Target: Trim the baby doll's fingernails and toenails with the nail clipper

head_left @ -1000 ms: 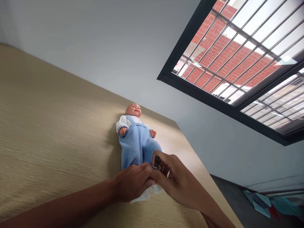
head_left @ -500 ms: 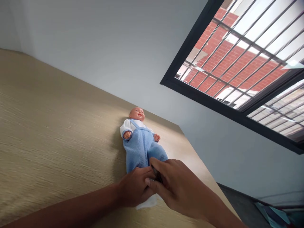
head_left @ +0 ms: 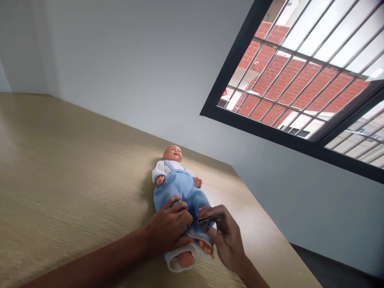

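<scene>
A baby doll [head_left: 173,153] lies on its back on the table, its head away from me. It wears a white top and fleecy blue dungarees [head_left: 177,183] with white cuffs, and its bare feet show at the near end. My left hand [head_left: 171,224] rests on the lower legs with its fingers curled, gripping the blue cloth. Just right of it, my right hand [head_left: 226,238] is closed around small dark metal thread snips [head_left: 211,218]. Their thin tips point left, close to the doll's leg; whether they touch the cloth I cannot tell.
The light wooden table [head_left: 75,168] meets a grey wall [head_left: 126,72] at the back. Its right edge [head_left: 276,224] slopes down beside the doll, with a dark floor [head_left: 315,260] below. A dark-framed window [head_left: 258,124] with bars is at the upper right.
My hands were together over the doll's lower legs; now they are apart. The left lies on the legs, the right has turned and shows the snips. The doll's feet have come into sight.
</scene>
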Demonstrator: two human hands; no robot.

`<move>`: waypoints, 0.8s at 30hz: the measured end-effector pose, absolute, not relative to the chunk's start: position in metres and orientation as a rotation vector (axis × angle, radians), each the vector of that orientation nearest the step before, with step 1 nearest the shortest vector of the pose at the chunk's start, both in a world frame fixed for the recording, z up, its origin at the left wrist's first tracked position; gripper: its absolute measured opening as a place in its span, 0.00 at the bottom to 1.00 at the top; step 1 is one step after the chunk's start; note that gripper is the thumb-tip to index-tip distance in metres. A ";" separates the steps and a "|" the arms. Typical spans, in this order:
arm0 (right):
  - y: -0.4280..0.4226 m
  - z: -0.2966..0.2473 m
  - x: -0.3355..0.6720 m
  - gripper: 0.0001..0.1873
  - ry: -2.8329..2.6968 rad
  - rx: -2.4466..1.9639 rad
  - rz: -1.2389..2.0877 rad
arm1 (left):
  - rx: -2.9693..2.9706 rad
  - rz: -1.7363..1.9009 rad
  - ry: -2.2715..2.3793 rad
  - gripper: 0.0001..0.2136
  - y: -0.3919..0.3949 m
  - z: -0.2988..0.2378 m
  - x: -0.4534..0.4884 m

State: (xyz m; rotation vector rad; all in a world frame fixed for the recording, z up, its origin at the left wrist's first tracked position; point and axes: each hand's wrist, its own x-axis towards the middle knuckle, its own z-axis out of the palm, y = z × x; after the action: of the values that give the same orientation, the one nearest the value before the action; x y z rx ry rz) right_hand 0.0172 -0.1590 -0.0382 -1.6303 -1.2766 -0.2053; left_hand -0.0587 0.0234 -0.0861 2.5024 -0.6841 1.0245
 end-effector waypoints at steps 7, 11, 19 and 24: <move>-0.159 -0.085 0.005 0.17 -1.251 -1.520 -0.419 | 2.506 0.678 -0.872 0.19 0.039 -0.067 -0.066; -0.161 -0.089 0.004 0.16 -1.261 -1.526 -0.435 | 2.605 0.666 -0.767 0.20 0.033 -0.061 -0.070; -0.164 -0.092 0.000 0.17 -1.332 -1.515 -0.514 | 2.702 0.627 -0.822 0.26 0.046 -0.059 -0.071; -0.165 -0.087 -0.004 0.17 -1.303 -1.546 -0.470 | 2.784 0.746 -0.801 0.12 0.044 -0.067 -0.066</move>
State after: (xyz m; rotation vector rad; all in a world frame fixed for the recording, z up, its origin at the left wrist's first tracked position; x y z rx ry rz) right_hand -0.0041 -0.1650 -0.0874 -1.5465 -1.3029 -0.4696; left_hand -0.0658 0.0439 -0.0670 2.7843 -0.8011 0.7461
